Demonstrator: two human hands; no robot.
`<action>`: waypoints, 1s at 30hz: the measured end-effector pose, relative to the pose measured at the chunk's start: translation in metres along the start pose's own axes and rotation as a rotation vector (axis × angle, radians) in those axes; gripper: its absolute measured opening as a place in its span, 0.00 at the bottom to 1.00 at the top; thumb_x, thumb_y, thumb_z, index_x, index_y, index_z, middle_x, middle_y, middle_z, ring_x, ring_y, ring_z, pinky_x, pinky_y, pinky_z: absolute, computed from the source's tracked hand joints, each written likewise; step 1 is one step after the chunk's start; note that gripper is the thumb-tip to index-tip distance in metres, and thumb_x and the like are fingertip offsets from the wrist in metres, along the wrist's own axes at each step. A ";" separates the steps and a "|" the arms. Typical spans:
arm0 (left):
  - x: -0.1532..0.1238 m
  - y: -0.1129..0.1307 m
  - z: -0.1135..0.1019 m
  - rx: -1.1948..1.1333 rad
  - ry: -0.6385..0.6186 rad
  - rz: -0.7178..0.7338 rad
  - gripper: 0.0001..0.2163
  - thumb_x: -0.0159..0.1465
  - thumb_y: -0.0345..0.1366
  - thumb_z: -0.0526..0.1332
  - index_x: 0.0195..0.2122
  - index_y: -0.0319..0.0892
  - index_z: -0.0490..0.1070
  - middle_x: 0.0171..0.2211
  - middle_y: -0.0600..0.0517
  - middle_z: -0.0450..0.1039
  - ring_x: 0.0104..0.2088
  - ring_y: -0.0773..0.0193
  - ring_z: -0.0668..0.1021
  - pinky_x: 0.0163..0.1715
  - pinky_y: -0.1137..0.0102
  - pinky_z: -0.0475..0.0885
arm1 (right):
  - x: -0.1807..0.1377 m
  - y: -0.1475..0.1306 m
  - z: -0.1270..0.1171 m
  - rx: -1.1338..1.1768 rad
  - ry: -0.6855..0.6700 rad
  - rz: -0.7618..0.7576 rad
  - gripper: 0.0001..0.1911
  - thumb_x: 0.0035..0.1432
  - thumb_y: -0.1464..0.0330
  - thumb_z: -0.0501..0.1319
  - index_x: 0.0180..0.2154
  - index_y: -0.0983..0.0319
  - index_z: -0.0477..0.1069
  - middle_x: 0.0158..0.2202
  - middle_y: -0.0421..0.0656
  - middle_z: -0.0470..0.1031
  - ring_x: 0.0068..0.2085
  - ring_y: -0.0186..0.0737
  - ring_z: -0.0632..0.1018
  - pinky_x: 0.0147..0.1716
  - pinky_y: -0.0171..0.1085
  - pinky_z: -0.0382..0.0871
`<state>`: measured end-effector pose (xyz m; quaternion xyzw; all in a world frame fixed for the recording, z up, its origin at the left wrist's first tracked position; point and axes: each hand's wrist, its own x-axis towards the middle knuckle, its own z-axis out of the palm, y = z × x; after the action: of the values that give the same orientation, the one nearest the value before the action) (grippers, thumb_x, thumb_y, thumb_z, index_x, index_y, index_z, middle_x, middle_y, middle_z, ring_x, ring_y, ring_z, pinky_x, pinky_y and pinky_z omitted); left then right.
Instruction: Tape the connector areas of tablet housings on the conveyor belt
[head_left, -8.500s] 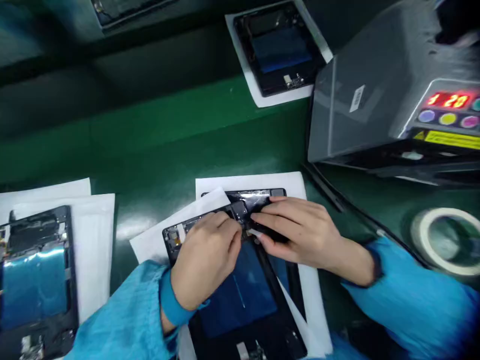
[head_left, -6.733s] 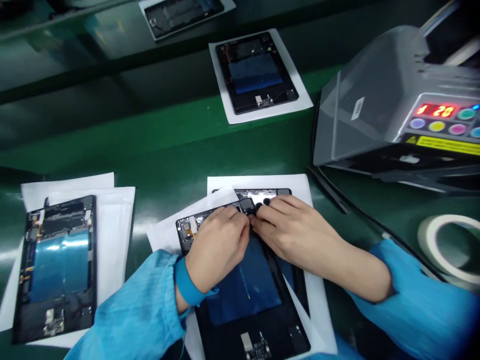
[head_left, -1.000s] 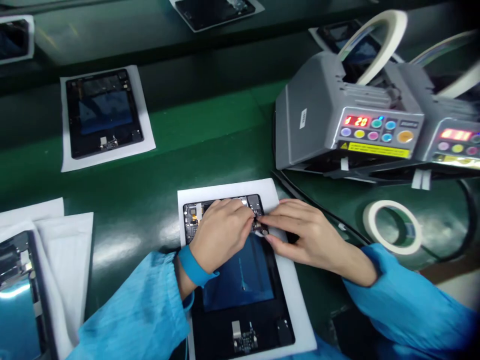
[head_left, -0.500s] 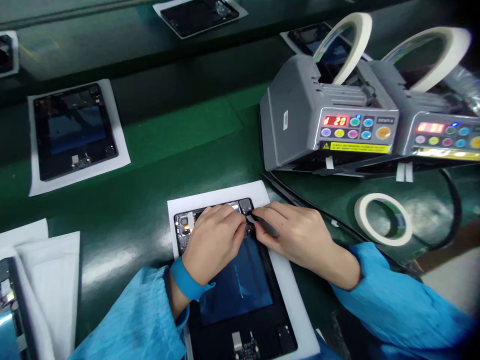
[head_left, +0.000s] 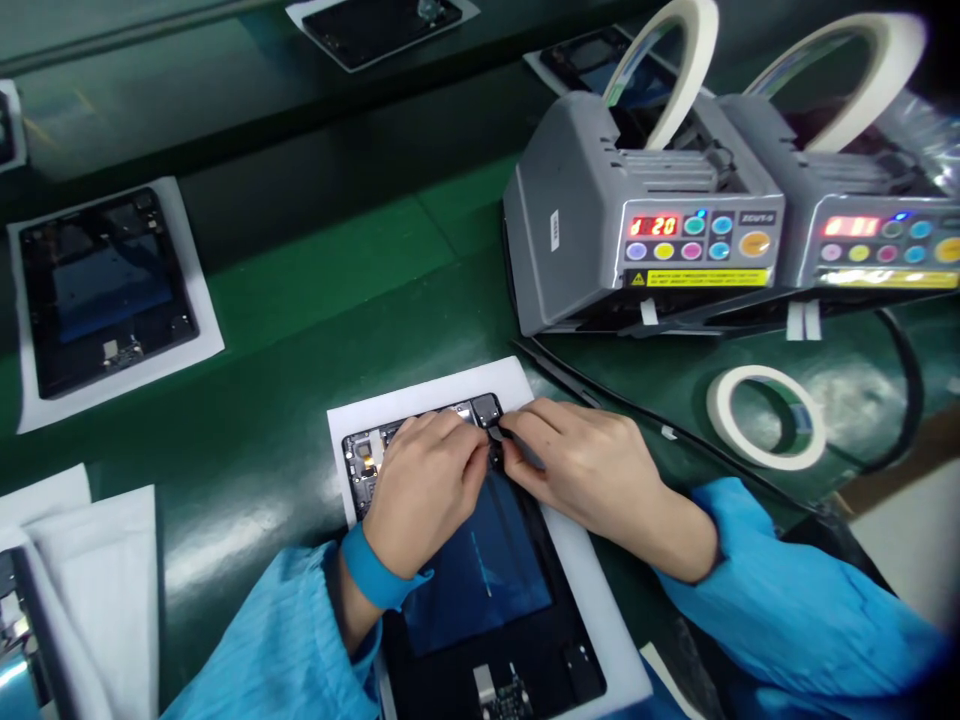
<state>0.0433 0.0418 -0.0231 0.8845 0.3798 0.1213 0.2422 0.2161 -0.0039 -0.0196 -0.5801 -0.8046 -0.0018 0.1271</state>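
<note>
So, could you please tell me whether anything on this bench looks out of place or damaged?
Nothing stands out. The open tablet lies squarely on its white sheet under the left hand and right hand, and the spare tape roll lies flat on the green mat.

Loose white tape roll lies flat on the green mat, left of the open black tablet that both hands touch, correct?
Head view: the loose white tape roll lies flat on the green mat right, not left, of the open black tablet that left hand and right hand touch.
</note>
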 end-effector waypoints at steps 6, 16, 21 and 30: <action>-0.001 0.001 0.000 0.003 -0.004 -0.001 0.07 0.65 0.30 0.56 0.32 0.41 0.71 0.30 0.51 0.70 0.33 0.59 0.72 0.37 0.63 0.67 | 0.000 -0.001 0.001 -0.009 0.008 -0.014 0.08 0.60 0.72 0.55 0.31 0.62 0.71 0.29 0.41 0.71 0.28 0.36 0.71 0.26 0.37 0.56; 0.000 0.002 0.000 0.019 0.005 0.000 0.06 0.65 0.30 0.56 0.31 0.41 0.71 0.30 0.52 0.69 0.33 0.59 0.72 0.36 0.63 0.67 | 0.003 0.001 0.002 0.005 0.054 -0.084 0.09 0.61 0.72 0.55 0.32 0.62 0.73 0.31 0.42 0.72 0.32 0.39 0.69 0.32 0.39 0.59; 0.000 0.000 0.000 0.018 0.000 0.000 0.07 0.65 0.30 0.56 0.31 0.41 0.71 0.30 0.51 0.70 0.33 0.59 0.72 0.37 0.63 0.68 | 0.004 0.002 -0.002 -0.037 0.061 -0.202 0.10 0.61 0.74 0.55 0.31 0.63 0.74 0.31 0.43 0.72 0.32 0.40 0.68 0.38 0.41 0.61; -0.012 0.009 -0.004 0.036 0.008 0.079 0.06 0.66 0.36 0.57 0.40 0.40 0.70 0.37 0.48 0.71 0.39 0.57 0.73 0.41 0.61 0.69 | -0.024 0.013 -0.003 0.114 -0.059 -0.264 0.16 0.62 0.72 0.53 0.51 0.69 0.69 0.44 0.49 0.70 0.44 0.47 0.69 0.43 0.44 0.66</action>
<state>0.0394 0.0287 -0.0155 0.9026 0.3476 0.1274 0.2198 0.2357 -0.0222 -0.0238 -0.4609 -0.8760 0.0444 0.1349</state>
